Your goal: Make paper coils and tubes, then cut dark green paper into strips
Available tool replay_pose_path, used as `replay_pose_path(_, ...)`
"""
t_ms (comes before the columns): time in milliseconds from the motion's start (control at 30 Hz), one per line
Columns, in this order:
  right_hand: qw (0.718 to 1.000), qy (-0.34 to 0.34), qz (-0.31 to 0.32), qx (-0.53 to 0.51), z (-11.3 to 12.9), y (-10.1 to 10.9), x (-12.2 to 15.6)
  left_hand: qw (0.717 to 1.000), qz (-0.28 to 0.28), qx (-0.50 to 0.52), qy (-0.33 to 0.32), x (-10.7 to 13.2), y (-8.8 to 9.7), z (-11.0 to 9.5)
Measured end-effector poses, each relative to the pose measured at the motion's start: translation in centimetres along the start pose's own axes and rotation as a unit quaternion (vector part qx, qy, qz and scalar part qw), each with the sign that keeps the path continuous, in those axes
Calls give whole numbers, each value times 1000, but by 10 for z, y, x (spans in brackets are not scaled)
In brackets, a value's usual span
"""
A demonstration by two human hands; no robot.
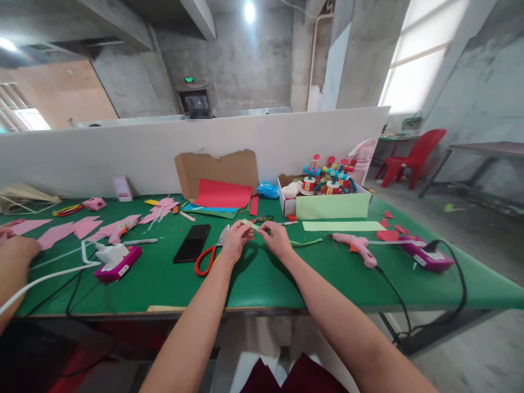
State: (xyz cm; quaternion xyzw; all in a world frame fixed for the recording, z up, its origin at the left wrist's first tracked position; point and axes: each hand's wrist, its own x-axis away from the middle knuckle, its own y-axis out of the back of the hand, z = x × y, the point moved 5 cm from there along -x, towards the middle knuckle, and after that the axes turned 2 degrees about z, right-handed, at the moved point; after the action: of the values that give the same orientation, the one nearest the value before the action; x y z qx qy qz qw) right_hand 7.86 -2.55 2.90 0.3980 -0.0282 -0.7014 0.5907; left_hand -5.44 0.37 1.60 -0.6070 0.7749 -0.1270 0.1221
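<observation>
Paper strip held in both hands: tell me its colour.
Pale green. The paper strip shows best in the head view, the only one.

Left of my left hand (238,240) lie scissors (213,252), then a phone (191,244). Right of my right hand (278,240) lies a glue gun (355,244), then a power strip (428,256) toward the desk's (266,289) right edge. Near the far edge, a box (289,208) of toys (309,186) stands right of cardboard (185,170).
</observation>
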Motion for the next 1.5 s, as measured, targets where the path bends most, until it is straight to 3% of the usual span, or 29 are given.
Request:
replay_pose_path(233, 993, 69, 25, 93, 2, -3, 0, 998, -4, -58, 17, -4, 2, 8)
replay_pose_path(500, 980, 104, 64, 154, 9, -13, 4, 998, -32, -47, 41, -6, 7, 14)
replay_pose_path(833, 988, 70, 42, 129, 9, -11, 5, 999, -39, -16, 27, -7, 9, 15)
replay_pose_path(1067, 993, 44, 32, 104, 5, -4, 3, 1000, -1, -27, 16, -8, 6, 12)
replay_pose_path(1500, 997, 14, 19, 77, 4, 1, 2, 999, 0, -29, -14, -6, 4, 6)
